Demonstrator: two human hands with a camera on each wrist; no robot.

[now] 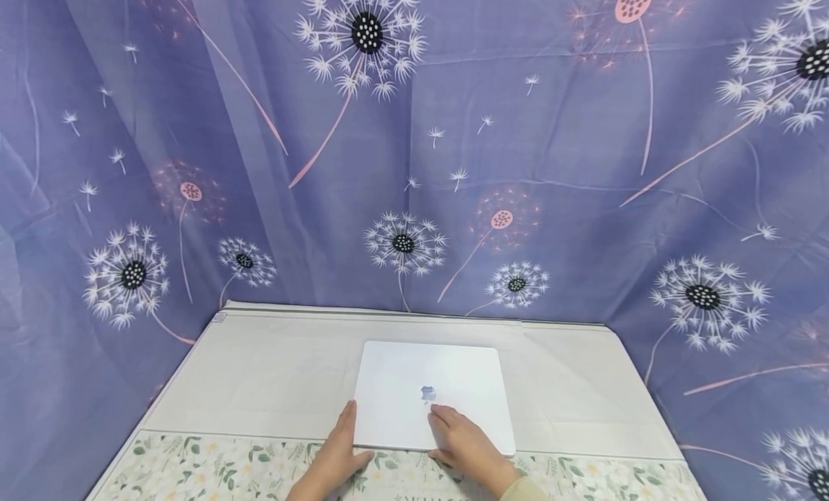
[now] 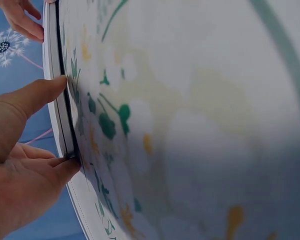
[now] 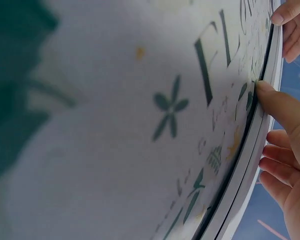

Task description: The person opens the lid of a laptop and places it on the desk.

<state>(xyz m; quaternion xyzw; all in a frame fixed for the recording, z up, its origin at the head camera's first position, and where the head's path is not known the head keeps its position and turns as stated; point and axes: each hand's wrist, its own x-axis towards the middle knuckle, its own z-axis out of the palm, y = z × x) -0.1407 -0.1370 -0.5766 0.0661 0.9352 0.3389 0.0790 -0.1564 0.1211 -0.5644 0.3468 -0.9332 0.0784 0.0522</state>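
A closed silver laptop (image 1: 447, 368) with a dark apple logo on its lid lies flat on the table. Along its left side, near the front corner, my left hand (image 1: 332, 454) rests with straight fingers touching the edge; the thumb points toward the front edge. My right hand (image 1: 468, 443) lies over the front right part of the lid, fingertips just below the logo and thumb at the front edge. In the right wrist view, that thumb touches the thin laptop edge (image 3: 238, 185). The left wrist view shows the left thumb and fingertips against the laptop's edge (image 2: 61, 117).
The laptop stands on a white cloth (image 1: 278, 371) whose front strip (image 1: 227, 458) carries a floral print. Behind and on both sides hangs a purple dandelion-patterned curtain (image 1: 453, 148), meeting the table's back and side edges.
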